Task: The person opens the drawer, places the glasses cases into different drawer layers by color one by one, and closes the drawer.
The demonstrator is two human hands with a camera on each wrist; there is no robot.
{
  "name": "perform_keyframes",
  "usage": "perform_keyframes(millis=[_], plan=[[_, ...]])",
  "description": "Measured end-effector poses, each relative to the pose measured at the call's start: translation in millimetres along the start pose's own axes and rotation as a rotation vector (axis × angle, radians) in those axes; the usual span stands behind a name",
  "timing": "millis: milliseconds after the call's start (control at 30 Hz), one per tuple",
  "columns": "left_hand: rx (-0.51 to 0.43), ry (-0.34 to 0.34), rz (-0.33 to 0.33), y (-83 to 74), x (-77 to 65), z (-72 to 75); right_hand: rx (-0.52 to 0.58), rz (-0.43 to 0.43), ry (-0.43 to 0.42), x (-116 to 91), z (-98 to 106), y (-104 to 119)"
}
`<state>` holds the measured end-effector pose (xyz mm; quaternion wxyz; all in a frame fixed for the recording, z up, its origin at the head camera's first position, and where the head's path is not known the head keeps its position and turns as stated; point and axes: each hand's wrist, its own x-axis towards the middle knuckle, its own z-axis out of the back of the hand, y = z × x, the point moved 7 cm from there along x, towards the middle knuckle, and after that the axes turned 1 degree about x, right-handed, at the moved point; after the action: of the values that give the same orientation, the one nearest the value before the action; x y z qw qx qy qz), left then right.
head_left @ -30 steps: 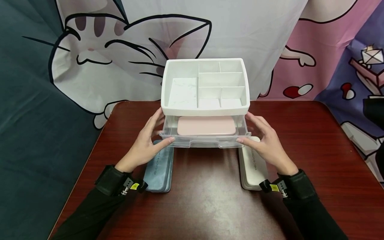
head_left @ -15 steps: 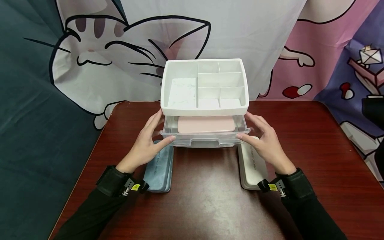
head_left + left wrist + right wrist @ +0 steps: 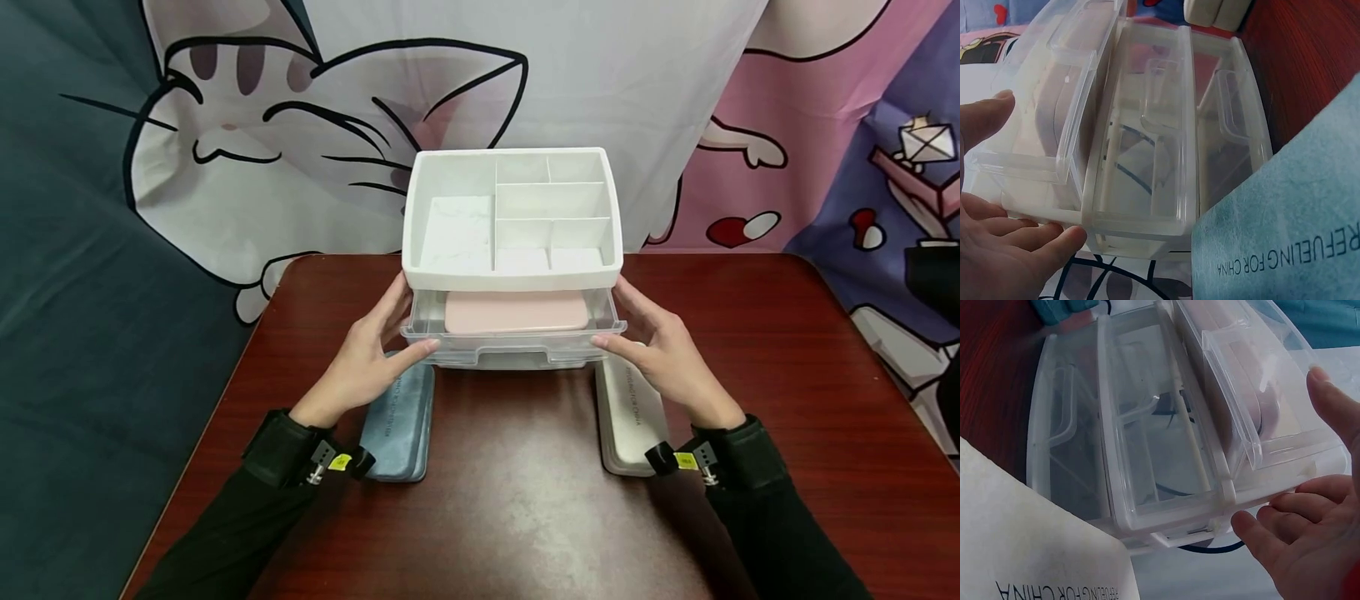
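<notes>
A white desktop organizer (image 3: 512, 280) stands at the back of the table, its top divided into compartments. Its clear upper drawer (image 3: 430, 312) is partly pulled out and holds a pink case (image 3: 516, 311). My left hand (image 3: 362, 364) lies at the drawer's left side, fingers stretched along the organizer and thumb at the front corner. On the other side, my right hand (image 3: 669, 360) mirrors it, thumb by the right front corner. In the wrist views, the lower clear drawers (image 3: 1147, 125) are pushed in. Whether the thumbs press the drawer front is hard to tell.
A blue case (image 3: 397, 425) lies on the table below my left hand. A cream case (image 3: 632, 421) lies below my right hand. Behind the brown table (image 3: 517, 517) hangs a cartoon-print cloth (image 3: 637, 83). A black object (image 3: 933, 279) shows at the right edge.
The upper drawer has slid slightly back into the organizer between the first and second frames. Since then, the drawer and both hands have barely moved.
</notes>
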<state>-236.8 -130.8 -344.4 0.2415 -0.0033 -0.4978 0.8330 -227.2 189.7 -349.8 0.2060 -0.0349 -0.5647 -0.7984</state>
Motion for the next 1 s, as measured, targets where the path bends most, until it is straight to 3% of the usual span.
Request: perform_keyframes(millis=[400,1000], plan=[[-0.007,-0.041,-0.024,1.2,5.0,1.2,0.032,-0.022,-0.080,0.7,1.3,-3.4],[0.059,-0.118,0.050,6.0,11.6,4.3,-0.033,-0.041,-0.217,4.8,3.3,-3.9]])
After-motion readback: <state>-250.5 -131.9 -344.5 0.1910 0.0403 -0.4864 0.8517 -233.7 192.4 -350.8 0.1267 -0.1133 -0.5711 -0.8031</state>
